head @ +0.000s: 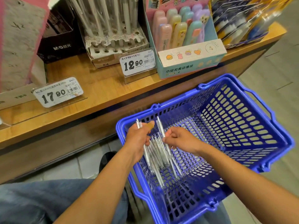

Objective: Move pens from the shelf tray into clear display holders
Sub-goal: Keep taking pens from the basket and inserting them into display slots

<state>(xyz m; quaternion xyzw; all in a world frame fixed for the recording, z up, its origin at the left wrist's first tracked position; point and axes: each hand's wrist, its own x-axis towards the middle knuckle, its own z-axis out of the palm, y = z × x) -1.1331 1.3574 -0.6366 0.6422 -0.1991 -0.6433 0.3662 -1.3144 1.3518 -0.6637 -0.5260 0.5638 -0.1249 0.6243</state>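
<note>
A bundle of white pens (156, 156) in clear wrapping hangs over the inside of a blue plastic basket (242, 126). My left hand (138, 139) is closed around the upper part of the bundle, thumb on top. My right hand (181, 139) pinches a single white pen (161, 129) beside the bundle. On the wooden shelf (100, 89) above stands a clear display holder (113, 29) with a white perforated base and several white pens upright in it; some front holes look empty.
A black M&G box (59, 44) sits left of the holder, a pastel eraser display box (191, 57) right of it. Price tags reading 12.90 (137, 63) and 17.90 (59, 92) stand along the shelf front. My jeans-clad knee (40, 201) is at the bottom left.
</note>
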